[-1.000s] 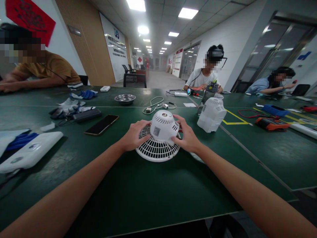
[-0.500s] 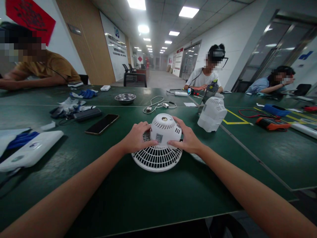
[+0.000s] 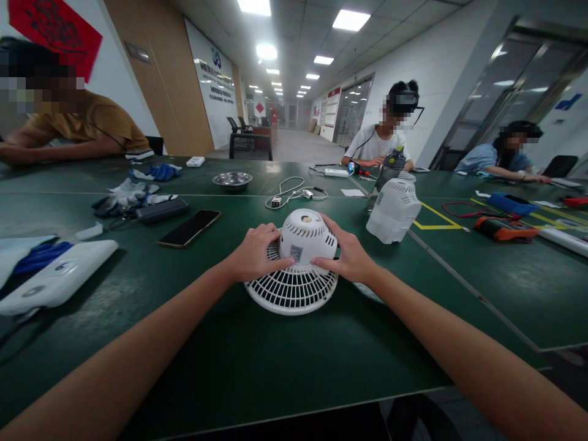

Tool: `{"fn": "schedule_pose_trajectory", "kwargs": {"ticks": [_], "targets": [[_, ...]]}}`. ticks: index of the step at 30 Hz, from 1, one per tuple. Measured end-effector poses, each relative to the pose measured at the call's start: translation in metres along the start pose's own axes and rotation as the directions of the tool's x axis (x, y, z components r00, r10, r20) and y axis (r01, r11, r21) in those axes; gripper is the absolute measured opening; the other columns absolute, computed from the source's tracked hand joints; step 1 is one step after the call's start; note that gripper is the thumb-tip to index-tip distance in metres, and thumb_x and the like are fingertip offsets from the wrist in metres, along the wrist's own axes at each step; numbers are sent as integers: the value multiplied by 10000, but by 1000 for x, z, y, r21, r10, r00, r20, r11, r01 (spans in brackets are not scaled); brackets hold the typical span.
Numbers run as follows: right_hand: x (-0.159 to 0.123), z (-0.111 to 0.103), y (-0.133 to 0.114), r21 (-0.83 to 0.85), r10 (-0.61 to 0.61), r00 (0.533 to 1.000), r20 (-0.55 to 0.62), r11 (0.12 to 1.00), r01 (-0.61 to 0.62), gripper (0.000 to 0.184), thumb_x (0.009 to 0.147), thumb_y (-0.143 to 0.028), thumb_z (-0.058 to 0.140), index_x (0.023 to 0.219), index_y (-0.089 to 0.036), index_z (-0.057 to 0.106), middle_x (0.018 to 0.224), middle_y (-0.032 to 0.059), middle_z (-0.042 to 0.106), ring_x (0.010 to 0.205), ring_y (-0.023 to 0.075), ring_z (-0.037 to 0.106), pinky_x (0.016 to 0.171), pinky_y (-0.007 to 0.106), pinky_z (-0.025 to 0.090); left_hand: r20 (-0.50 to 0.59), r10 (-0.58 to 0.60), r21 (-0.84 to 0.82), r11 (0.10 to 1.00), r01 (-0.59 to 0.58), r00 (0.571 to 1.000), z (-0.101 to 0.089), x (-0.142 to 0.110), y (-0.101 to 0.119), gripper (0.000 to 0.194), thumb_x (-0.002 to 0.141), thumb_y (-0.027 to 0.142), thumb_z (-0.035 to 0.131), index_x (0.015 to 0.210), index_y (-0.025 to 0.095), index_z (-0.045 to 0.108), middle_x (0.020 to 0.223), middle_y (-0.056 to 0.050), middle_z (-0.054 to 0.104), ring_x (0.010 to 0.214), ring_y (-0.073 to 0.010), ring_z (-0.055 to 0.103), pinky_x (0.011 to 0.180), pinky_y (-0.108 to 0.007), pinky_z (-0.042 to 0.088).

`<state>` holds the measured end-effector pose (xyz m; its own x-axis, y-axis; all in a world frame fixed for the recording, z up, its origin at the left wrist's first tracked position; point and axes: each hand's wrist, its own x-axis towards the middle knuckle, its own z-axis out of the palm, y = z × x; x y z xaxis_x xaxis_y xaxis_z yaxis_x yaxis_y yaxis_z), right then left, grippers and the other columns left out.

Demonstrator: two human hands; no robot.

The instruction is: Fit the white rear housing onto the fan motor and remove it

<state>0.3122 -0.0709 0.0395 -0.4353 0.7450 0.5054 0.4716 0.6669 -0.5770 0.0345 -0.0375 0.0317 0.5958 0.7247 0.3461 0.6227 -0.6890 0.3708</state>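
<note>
Clasps a white, dome-shaped, slotted plastic housing between bare left hand and bare right hand, both curved around opposite sides, laying thumbs across the lower front with a narrow gap between tips. Sits dome-up over a white, round, ribbed plastic fan grille on the dark green tabletop. Cannot tell whether joined to the grille or merely resting there. Sits well apart from a white, boxy, slotted plastic body beyond the right hand. Hides the grille's far part and most right fingers. Bears a small grey printed label, unreadable. Shows just a sliver of something flat and whitish under the right wrist, hard to identify. Cuts off both forearms at the lower corners.
</note>
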Motion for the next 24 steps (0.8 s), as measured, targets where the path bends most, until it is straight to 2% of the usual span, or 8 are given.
{"fn": "schedule_pose_trajectory", "kwargs": {"ticks": [6,10,12,14,16,18,21,24], "targets": [[1,4,7,-120,-60,998,5,991,60,1021,779,-504,788,1612,-307,231,1588,104,449,1366,385,525,1132,654,404,23,-16,89,996,14,1000,-2,1,4,634,803,687,647,1194,187,660,1145,-109,628,1011,-300,552,894,-488,422],[-1,0,3,-189,-72,996,43,979,79,1083,785,-561,755,1628,-303,126,1621,125,387,1356,411,523,1117,662,414,-4,10,62,998,-9,1000,-5,-2,4,573,836,594,662,1229,177,644,1213,-127,659,1078,-327,592,971,-554,418],[-3,-2,1,-140,-69,993,92,987,81,1046,831,-575,694,1632,-299,79,1527,136,505,1208,387,631,1039,646,484,-53,18,-19,1000,-19,998,-7,-5,1,548,877,496,648,1322,180,595,1273,-134,668,1145,-330,610,1033,-565,411],[-4,-2,-2,-38,-61,989,137,997,67,973,882,-543,628,1630,-303,54,1309,109,666,958,314,706,891,582,571,-84,19,-139,990,-30,996,-9,-7,-2,576,921,409,602,1446,195,498,1328,-133,663,1215,-321,613,1071,-547,421],[-5,-1,-3,48,-58,984,165,998,51,936,887,-484,613,1625,-313,62,1110,64,724,781,251,685,765,503,600,-65,57,-248,966,-72,996,-10,-10,-3,666,939,392,582,1546,214,373,1394,-141,631,1278,-325,592,1090,-536,432],[-6,2,-3,81,-64,981,181,995,50,952,852,-433,641,1619,-315,91,1019,39,723,719,224,654,715,460,596,-37,114,-309,944,-120,993,-8,-11,0,847,899,448,645,1608,228,236,1491,-167,548,1333,-365,550,1110,-561,421],[-6,4,-5,91,-71,978,194,994,54,972,817,-381,656,1617,-309,107,967,26,709,683,204,630,688,429,585,-49,136,-295,945,-145,989,-2,-13,8,1232,749,514,807,1642,245,1,1629,-216,336,1414,-458,434,1144,-640,358],[-5,4,-7,85,-80,978,194,994,65,989,803,-360,672,1615,-306,110,973,28,702,697,202,631,692,413,577,-111,147,-251,953,-171,983,6,-13,15,1415,667,497,878,1622,271,-142,1654,-236,240,1439,-502,368,1146,-682,329]]}}
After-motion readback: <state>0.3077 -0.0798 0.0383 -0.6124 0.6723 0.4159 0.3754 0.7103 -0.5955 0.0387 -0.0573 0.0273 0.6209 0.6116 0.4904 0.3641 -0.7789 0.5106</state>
